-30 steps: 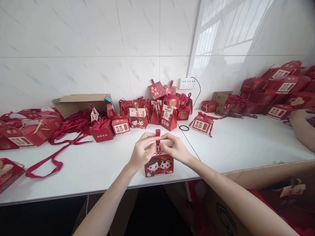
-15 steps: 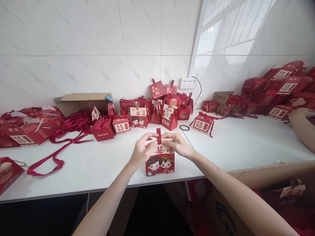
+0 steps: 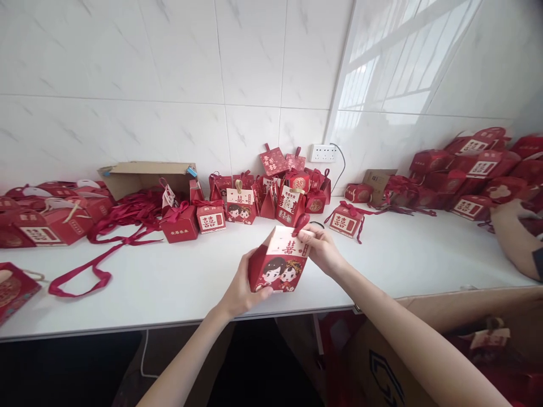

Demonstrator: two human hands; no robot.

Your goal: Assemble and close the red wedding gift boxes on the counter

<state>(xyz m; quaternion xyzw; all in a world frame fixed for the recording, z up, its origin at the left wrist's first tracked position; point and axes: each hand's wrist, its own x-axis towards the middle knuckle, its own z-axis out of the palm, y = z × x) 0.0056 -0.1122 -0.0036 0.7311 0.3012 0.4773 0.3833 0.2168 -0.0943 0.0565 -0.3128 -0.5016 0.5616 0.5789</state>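
A red and cream gift box [image 3: 282,263] with two cartoon figures on its front is tilted above the front edge of the white table [image 3: 178,288]. My left hand [image 3: 244,288] grips its lower left side, thumb along the bottom front edge. My right hand [image 3: 320,246] pinches at its upper right corner, close to the red ribbon loop [image 3: 301,223] that rises from the top. Whether the fingers hold the loop or the card edge is hard to make out. A matching gift box [image 3: 240,206] stands behind, near several other red boxes.
Piles of red boxes lie at the left [image 3: 46,217] and right [image 3: 475,164]. Loose ribbon [image 3: 85,282] trails over the table. An open cardboard box [image 3: 428,308] stands at the lower right front. Another person's hand [image 3: 511,223] touches the right pile.
The gift box has been lifted and tilted. My left hand has moved from its top down to its lower left side, while my right hand has shifted right along the top.
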